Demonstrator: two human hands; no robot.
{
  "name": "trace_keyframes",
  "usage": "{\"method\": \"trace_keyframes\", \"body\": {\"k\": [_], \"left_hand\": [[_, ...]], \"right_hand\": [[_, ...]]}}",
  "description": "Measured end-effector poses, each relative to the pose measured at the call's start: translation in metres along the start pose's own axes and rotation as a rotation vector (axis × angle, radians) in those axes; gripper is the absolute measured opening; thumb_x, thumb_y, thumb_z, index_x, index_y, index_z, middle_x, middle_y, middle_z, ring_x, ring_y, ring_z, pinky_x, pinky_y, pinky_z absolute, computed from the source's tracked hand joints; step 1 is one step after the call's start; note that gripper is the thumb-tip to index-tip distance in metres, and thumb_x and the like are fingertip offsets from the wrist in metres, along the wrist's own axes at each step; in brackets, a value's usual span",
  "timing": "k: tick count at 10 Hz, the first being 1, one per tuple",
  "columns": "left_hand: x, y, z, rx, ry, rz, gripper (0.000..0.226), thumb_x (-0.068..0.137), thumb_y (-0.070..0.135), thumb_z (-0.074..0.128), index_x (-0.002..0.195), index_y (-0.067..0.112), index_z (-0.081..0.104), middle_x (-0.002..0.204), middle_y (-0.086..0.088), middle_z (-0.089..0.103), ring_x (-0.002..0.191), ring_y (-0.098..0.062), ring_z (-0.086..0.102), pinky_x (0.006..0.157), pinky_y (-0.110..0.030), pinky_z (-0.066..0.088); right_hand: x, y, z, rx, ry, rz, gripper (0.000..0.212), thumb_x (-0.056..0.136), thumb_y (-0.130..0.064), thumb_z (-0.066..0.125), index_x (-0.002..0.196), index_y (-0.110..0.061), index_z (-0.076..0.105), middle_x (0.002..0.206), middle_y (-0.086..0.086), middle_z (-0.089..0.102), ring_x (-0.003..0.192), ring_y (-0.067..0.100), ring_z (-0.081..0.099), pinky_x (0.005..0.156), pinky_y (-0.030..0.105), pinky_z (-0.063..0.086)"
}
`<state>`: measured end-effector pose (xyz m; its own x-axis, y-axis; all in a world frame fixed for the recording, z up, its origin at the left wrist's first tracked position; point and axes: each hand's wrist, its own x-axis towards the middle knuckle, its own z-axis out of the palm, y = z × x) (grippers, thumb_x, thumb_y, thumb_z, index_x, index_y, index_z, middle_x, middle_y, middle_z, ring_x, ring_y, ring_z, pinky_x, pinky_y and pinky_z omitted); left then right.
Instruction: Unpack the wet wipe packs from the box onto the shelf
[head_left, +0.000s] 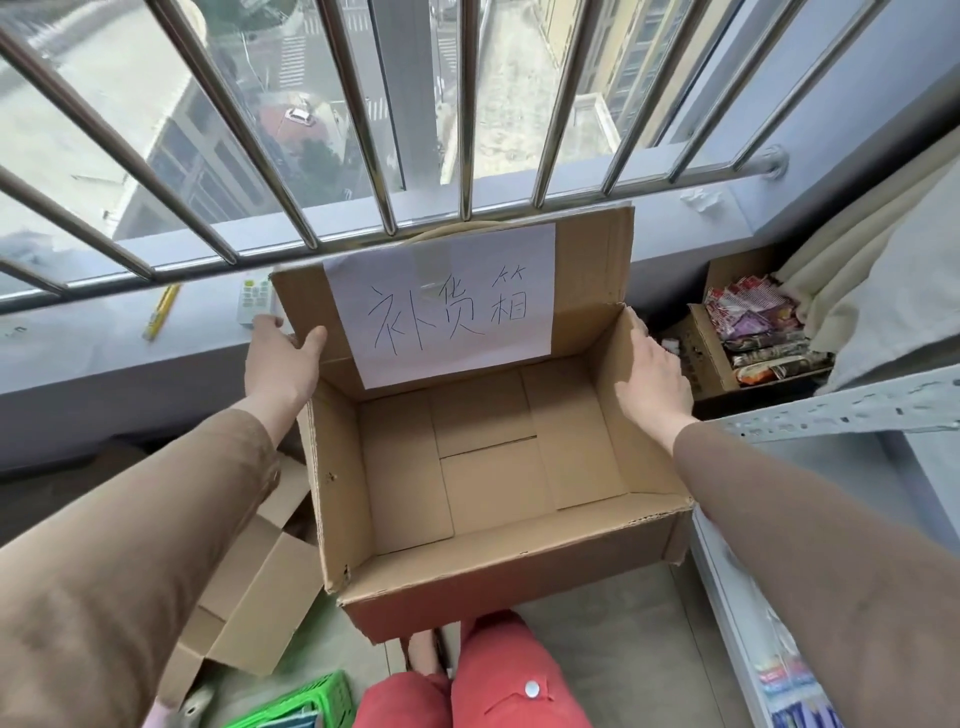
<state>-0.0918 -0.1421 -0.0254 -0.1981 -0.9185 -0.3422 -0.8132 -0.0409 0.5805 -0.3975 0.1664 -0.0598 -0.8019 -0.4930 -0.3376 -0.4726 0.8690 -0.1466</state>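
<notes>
An open cardboard box (498, 561) sits in front of me below the window, and only bare cardboard shows on its floor. A white paper sheet with handwritten characters (447, 301) is taped to its raised back flap. My left hand (280, 364) grips the box's left wall near the back corner, thumb on the inside. My right hand (652, 376) holds the right wall at its top edge, fingers over the outside. The grey metal shelf (841, 410) stands at the right. No wet wipe packs are visible.
A smaller carton of snack packets (758, 332) stands on the floor at the right by a curtain. Flattened cardboard (260, 587) lies at the left, a green basket (306, 701) near my knees. On the window sill lie a remote (254, 301) and a yellow pencil (162, 312) behind metal bars.
</notes>
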Motion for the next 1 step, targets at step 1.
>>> {"method": "trace_keyframes", "body": {"k": [1], "left_hand": [[-0.017,-0.0051,-0.0078,0.014,-0.013,0.031,0.065,0.093,0.045,0.058,0.143,0.011,0.036,0.136,-0.013,0.054,0.123,-0.034,0.053,0.099,-0.044,0.041]], "right_hand": [[-0.019,-0.0116,-0.0066,0.0,0.033,-0.046,0.074,0.092,-0.023,0.063,0.155,-0.019,0.025,0.158,0.009,0.033,0.142,0.035,0.033,0.11,0.053,0.038]]}}
